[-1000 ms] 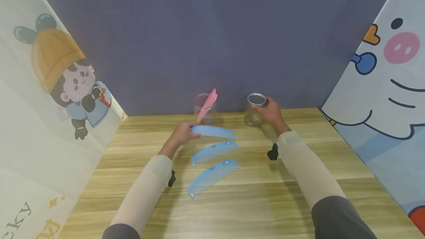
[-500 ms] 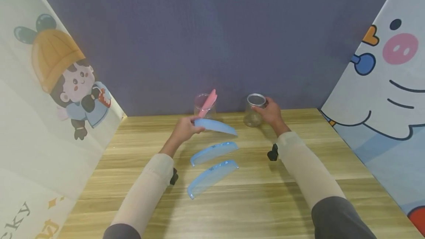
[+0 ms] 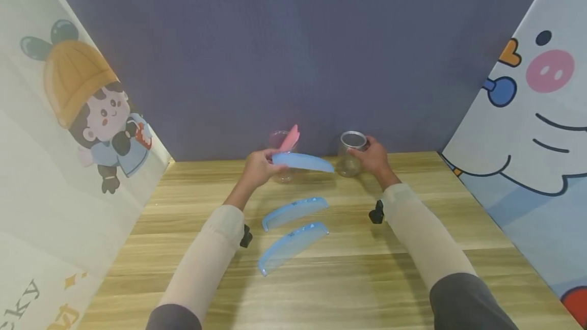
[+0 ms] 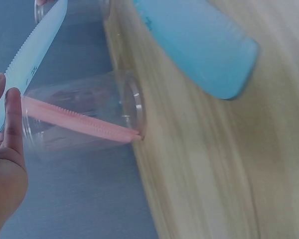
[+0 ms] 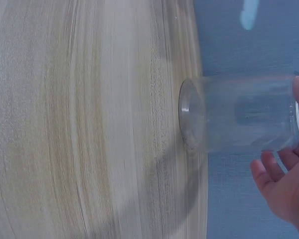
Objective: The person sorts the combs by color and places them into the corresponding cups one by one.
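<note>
My left hand (image 3: pixel 258 168) pinches one end of a blue comb (image 3: pixel 304 162), held above the table and pointing right. Behind that comb stands a clear jar (image 4: pixel 84 114) with a pink comb (image 4: pixel 79 119) leaning inside it; the pink end sticks out over the rim in the head view. My right hand (image 3: pixel 375 157) grips a second clear jar (image 3: pixel 350 159) with a silvery rim near its top. That jar stands on the table, with nothing visible inside. Two more blue combs lie on the table, a farther one (image 3: pixel 295 212) and a nearer one (image 3: pixel 293 246).
The wood-grain table (image 3: pixel 302 299) meets a dark blue-grey back wall (image 3: pixel 302 55) just behind the jars. Printed panels with cartoon figures stand at the left (image 3: pixel 41 167) and right (image 3: pixel 527 167).
My left hand has lifted the blue comb off the table, up and slightly right, to in front of the jar with the pink comb. My right hand keeps its grip on the other jar.
</note>
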A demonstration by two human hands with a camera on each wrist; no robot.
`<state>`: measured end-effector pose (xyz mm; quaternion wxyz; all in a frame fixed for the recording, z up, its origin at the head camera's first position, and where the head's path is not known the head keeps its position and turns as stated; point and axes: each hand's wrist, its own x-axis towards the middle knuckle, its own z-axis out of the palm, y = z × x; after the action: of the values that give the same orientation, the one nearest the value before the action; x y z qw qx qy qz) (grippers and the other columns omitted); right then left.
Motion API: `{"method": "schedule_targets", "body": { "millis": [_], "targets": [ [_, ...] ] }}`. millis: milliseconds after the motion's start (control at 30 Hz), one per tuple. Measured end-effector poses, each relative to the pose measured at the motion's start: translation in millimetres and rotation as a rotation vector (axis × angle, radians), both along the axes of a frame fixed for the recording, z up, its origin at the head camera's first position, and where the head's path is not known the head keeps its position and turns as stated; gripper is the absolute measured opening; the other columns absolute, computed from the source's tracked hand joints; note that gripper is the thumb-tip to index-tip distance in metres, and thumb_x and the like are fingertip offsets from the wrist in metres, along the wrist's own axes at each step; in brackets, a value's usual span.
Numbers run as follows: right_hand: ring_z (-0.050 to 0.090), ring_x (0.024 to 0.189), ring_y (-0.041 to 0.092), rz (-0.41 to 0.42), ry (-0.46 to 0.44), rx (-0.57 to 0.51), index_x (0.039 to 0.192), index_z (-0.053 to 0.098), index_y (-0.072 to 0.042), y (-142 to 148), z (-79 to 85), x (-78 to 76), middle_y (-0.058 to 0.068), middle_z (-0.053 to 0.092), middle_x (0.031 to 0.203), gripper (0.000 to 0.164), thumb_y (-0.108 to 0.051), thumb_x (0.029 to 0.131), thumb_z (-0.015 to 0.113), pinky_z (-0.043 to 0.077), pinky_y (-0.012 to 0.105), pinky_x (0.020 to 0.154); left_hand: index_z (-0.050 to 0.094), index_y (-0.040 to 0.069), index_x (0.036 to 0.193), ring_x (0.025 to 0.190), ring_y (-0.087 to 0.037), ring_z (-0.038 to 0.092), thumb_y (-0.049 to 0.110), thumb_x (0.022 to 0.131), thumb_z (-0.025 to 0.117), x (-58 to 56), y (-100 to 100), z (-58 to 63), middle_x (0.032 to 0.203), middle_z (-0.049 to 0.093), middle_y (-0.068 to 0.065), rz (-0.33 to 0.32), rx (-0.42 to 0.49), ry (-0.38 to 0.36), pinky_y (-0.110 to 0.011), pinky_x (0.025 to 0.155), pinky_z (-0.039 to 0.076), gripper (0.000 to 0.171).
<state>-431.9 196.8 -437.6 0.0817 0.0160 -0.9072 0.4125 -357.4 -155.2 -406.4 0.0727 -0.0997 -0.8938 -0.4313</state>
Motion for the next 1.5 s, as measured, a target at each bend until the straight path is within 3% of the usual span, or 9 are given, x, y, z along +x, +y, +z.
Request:
{"method": "schedule_targets", "body": {
  "millis": [333, 567, 667, 800, 933, 1133, 1267, 1400, 1500],
  "targets": [
    [0.058, 0.122, 0.043, -0.011, 0.014, 0.018, 0.15, 0.04, 0.005, 1, 0.6, -1.1, 0.029, 0.06, 0.135, 0.082, -0.039, 0.091, 0.076, 0.048, 0.057, 0.107, 0.069, 0.005, 0.13, 0.102, -0.028, 0.074, 0.032, 0.082, 0.086, -10.3, 9, 23.9, 0.114, 0.076, -0.016, 0.024, 0.032, 0.057, -0.037, 0.08, 0.063, 0.057],
    [0.057, 0.123, 0.044, 0.001, -0.009, 0.018, 0.152, 0.038, 0.006, 1, 0.1, 0.8, 0.03, 0.059, 0.136, 0.086, -0.041, 0.091, 0.075, 0.048, 0.057, 0.107, 0.067, 0.009, 0.133, 0.106, -0.026, 0.072, 0.033, 0.085, 0.084, -14.6, 23, 40.2, 0.121, 0.074, -0.014, 0.03, 0.062, 0.071, -0.038, 0.088, 0.062, 0.057],
    [0.058, 0.121, 0.044, 0.002, 0.001, 0.005, 0.151, 0.039, 0.005, 3, 0.9, 1.7, 0.029, 0.06, 0.134, 0.084, -0.04, 0.091, 0.075, 0.049, 0.057, 0.105, 0.065, 0.007, 0.135, 0.109, -0.026, 0.07, 0.026, 0.087, 0.082, -18.7, 35, 45.2, 0.126, 0.072, -0.013, -0.007, 0.177, 0.033, -0.036, 0.09, 0.062, 0.054],
    [0.059, 0.117, 0.042, 0.007, 0.008, 0.003, 0.151, 0.04, 0.004, 4, 2.3, 0.5, 0.028, 0.061, 0.132, 0.082, -0.04, 0.092, 0.075, 0.05, 0.056, 0.101, 0.065, 0.008, 0.136, 0.104, -0.024, 0.07, 0.024, 0.086, 0.083, -27.9, 52, 49.2, 0.122, 0.073, -0.013, -0.016, 0.215, 0.021, -0.03, 0.082, 0.062, 0.056],
    [0.059, 0.116, 0.041, 0.012, -0.01, -0.005, 0.151, 0.04, 0.004, 4, 2.2, 0.6, 0.027, 0.061, 0.132, 0.081, -0.039, 0.092, 0.075, 0.051, 0.054, 0.1, 0.065, 0.011, 0.135, 0.089, -0.018, 0.069, 0.034, 0.084, 0.083, -34.0, 66, 49.6, 0.11, 0.075, -0.009, 0.031, 0.043, 0.081, -0.029, 0.072, 0.058, 0.058],
    [0.059, 0.117, 0.041, 0.014, -0.023, -0.014, 0.151, 0.04, 0.003, 4, 0.1, 4.4, 0.027, 0.06, 0.134, 0.08, -0.039, 0.092, 0.075, 0.05, 0.055, 0.101, 0.062, 0.008, 0.139, 0.08, -0.016, 0.063, 0.03, 0.086, 0.082, -35.6, 83, 53.6, 0.107, 0.073, -0.009, 0.011, 0.014, 0.064, -0.025, 0.064, 0.051, 0.061],
    [0.059, 0.118, 0.041, 0.003, -0.02, -0.02, 0.15, 0.041, 0.003, 4, -0.4, 4.7, 0.027, 0.061, 0.134, 0.08, -0.039, 0.092, 0.075, 0.05, 0.055, 0.102, 0.059, 0.005, 0.14, 0.091, -0.019, 0.067, 0.028, 0.087, 0.081, -41.6, 93, 56.1, 0.111, 0.073, -0.011, 0.002, 0.016, 0.076, -0.027, 0.075, 0.056, 0.062],
    [0.06, 0.118, 0.041, -0.001, 0.0, -0.029, 0.149, 0.042, 0.004, 4, 0.2, 4.1, 0.027, 0.061, 0.132, 0.08, -0.037, 0.09, 0.077, 0.05, 0.055, 0.103, 0.047, 0.005, 0.15, 0.104, -0.022, 0.072, 0.026, 0.089, 0.08, -45.2, 103, 61.1, 0.118, 0.074, -0.01, -0.021, 0.127, 0.034, -0.033, 0.089, 0.06, 0.072],
    [0.059, 0.12, 0.041, -0.002, 0.008, -0.02, 0.148, 0.043, 0.004, 3, -0.8, 3.6, 0.027, 0.061, 0.133, 0.081, -0.039, 0.089, 0.078, 0.049, 0.054, 0.105, 0.033, 0.007, 0.158, 0.119, -0.025, 0.069, 0.024, 0.092, 0.077, -43.7, 111, 65.0, 0.134, 0.069, -0.01, -0.086, 0.215, -0.034, -0.036, 0.1, 0.058, 0.081]
  ]
}}
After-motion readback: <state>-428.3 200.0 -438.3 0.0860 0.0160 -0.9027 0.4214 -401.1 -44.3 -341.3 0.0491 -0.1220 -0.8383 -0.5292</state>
